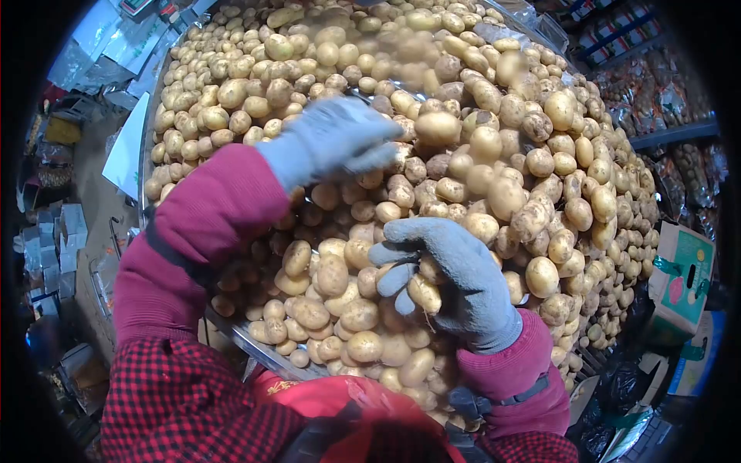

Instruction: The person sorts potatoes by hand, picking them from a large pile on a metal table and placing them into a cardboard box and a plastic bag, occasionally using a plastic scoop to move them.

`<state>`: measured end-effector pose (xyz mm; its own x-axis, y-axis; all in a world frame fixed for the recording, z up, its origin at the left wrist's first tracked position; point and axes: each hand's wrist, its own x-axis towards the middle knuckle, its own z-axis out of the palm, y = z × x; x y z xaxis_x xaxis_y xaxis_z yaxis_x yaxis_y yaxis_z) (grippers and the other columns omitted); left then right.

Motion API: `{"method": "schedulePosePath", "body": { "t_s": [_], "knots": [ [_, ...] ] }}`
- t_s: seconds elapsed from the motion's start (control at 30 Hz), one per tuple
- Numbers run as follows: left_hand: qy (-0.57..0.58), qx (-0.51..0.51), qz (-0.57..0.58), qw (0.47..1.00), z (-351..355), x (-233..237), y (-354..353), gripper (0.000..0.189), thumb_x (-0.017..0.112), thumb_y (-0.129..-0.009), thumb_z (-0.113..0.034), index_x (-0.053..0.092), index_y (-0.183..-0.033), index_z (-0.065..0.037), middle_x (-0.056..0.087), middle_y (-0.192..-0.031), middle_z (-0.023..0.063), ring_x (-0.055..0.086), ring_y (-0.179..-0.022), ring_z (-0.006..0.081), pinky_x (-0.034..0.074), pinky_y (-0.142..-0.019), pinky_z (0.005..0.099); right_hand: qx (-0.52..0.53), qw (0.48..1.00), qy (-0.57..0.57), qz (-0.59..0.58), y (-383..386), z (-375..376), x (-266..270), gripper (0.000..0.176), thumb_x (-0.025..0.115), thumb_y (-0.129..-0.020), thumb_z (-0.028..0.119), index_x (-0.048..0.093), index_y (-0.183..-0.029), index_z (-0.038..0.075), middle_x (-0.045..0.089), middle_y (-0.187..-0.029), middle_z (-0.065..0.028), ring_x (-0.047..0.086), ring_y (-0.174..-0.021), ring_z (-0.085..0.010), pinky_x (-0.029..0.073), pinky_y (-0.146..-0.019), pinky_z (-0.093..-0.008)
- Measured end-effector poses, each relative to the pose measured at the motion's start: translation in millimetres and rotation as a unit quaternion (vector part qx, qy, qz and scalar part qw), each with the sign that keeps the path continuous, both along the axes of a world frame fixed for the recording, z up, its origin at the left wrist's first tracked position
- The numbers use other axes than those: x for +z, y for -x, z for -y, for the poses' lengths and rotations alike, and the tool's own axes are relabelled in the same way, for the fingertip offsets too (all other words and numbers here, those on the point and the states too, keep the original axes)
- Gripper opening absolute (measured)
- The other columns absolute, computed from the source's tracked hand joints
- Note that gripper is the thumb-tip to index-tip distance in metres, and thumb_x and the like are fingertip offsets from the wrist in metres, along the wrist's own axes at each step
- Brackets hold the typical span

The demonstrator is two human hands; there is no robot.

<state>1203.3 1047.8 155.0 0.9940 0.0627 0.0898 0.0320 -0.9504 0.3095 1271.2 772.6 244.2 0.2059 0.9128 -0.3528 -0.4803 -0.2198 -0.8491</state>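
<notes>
My right hand (463, 282), in a grey work glove, curls its fingers round a potato (424, 294) above the front of the heap. Another potato may sit behind it in the palm, but the fingers partly hide that spot. My left hand (332, 140), gloved the same way, reaches over the middle of the heap, close to a large potato (438, 129). Motion smears its fingers, so I cannot make out whether it holds anything. Nearest my body, larger pale potatoes (359, 315) lie gathered in front of the metal edge (270, 353).
Potatoes (587, 201) cover the wide surface on every side of my hands. At right stand a green cardboard box (683, 274), a black plastic bag (617, 386) and shelves (675, 136) of bagged goods. Stacked boxes (62, 231) and a floor strip (96, 177) lie at left.
</notes>
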Motion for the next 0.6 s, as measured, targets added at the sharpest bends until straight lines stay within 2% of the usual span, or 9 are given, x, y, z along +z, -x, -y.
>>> {"method": "schedulePosePath", "body": {
  "t_s": [0.03,0.17,0.23,0.3,0.37,0.4,0.53,0.57,0.6],
  "knots": [
    [0.016,-0.039,-0.066,0.997,20,8,-9,0.040,0.061,-0.096,-0.033,0.062,-0.129,-0.011,0.069,-0.112,0.0128,0.066,-0.103,0.0316,0.049,-0.092,0.0458,0.001,1.000,0.002,0.002,2,0,0,0.048,0.054,-0.105,0.035,0.058,-0.131,-0.005,0.068,-0.117,-0.0176,0.069,-0.091,-0.0150,0.055,-0.065,-0.0247],
    [-0.024,-0.025,-0.075,0.997,41,-14,-37,0.057,0.050,-0.101,-0.051,0.059,-0.133,-0.006,0.066,-0.106,0.0167,0.061,-0.104,0.0353,0.047,-0.092,0.0480,-0.006,0.993,0.032,-0.111,-7,2,-1,0.044,0.051,-0.107,0.032,0.059,-0.133,-0.003,0.069,-0.117,-0.0162,0.069,-0.093,-0.0157,0.056,-0.070,-0.0262],
    [-0.095,-0.062,-0.087,0.990,33,-19,-46,0.054,0.050,-0.102,-0.049,0.059,-0.133,-0.006,0.067,-0.111,0.0157,0.061,-0.105,0.0347,0.046,-0.095,0.0476,0.065,0.985,-0.046,0.156,-8,0,3,0.038,0.061,-0.094,0.000,0.057,-0.131,-0.008,0.071,-0.114,-0.0172,0.073,-0.099,-0.0230,0.059,-0.084,-0.0337],
    [-0.120,-0.086,-0.054,0.987,22,-24,-57,0.058,0.054,-0.097,-0.056,0.063,-0.126,-0.006,0.070,-0.109,0.0170,0.065,-0.103,0.0376,0.049,-0.091,0.0495,0.059,0.988,-0.052,0.136,-7,1,-2,0.039,0.058,-0.094,-0.003,0.056,-0.132,-0.007,0.070,-0.115,-0.0164,0.073,-0.094,-0.0214,0.059,-0.084,-0.0333],
    [-0.009,-0.043,-0.186,0.982,25,-9,-67,0.065,0.059,-0.089,-0.065,0.068,-0.116,-0.007,0.072,-0.100,0.0204,0.068,-0.097,0.0417,0.052,-0.085,0.0517,0.062,0.973,-0.091,0.203,-6,1,-6,0.042,0.055,-0.092,-0.008,0.055,-0.134,-0.006,0.070,-0.116,-0.0160,0.072,-0.094,-0.0199,0.059,-0.082,-0.0319],
    [0.010,-0.029,-0.202,0.979,27,-5,-65,0.069,0.062,-0.082,-0.070,0.071,-0.108,-0.006,0.072,-0.091,0.0236,0.069,-0.093,0.0447,0.053,-0.080,0.0535,0.028,0.987,-0.087,0.134,-2,2,-9,0.038,0.051,-0.106,0.024,0.062,-0.132,-0.002,0.070,-0.116,-0.0155,0.069,-0.092,-0.0151,0.056,-0.077,-0.0272],
    [0.144,-0.111,-0.157,0.971,24,9,-18,0.069,0.063,-0.084,-0.067,0.069,-0.118,-0.007,0.071,-0.101,0.0258,0.069,-0.098,0.0440,0.054,-0.085,0.0506,0.011,1.000,0.005,0.022,-3,2,1,0.050,0.053,-0.105,0.041,0.063,-0.130,-0.002,0.072,-0.112,-0.0159,0.069,-0.091,-0.0159,0.056,-0.076,-0.0277],
    [0.175,-0.144,-0.165,0.960,26,14,-9,0.069,0.064,-0.085,-0.066,0.068,-0.122,-0.007,0.071,-0.103,0.0260,0.069,-0.099,0.0437,0.054,-0.086,0.0501,0.010,1.000,0.003,0.019,-4,0,0,0.050,0.053,-0.105,0.041,0.063,-0.130,-0.002,0.072,-0.112,-0.0159,0.069,-0.091,-0.0159,0.056,-0.076,-0.0277],
    [0.106,-0.057,-0.238,0.964,44,19,1,0.071,0.068,-0.085,-0.064,0.064,-0.129,-0.009,0.072,-0.106,0.0252,0.070,-0.101,0.0421,0.054,-0.088,0.0493,0.032,0.998,-0.017,0.059,-6,0,0,0.040,0.053,-0.096,0.013,0.059,-0.132,-0.003,0.070,-0.115,-0.0150,0.070,-0.093,-0.0169,0.057,-0.077,-0.0281]
  ]
}}
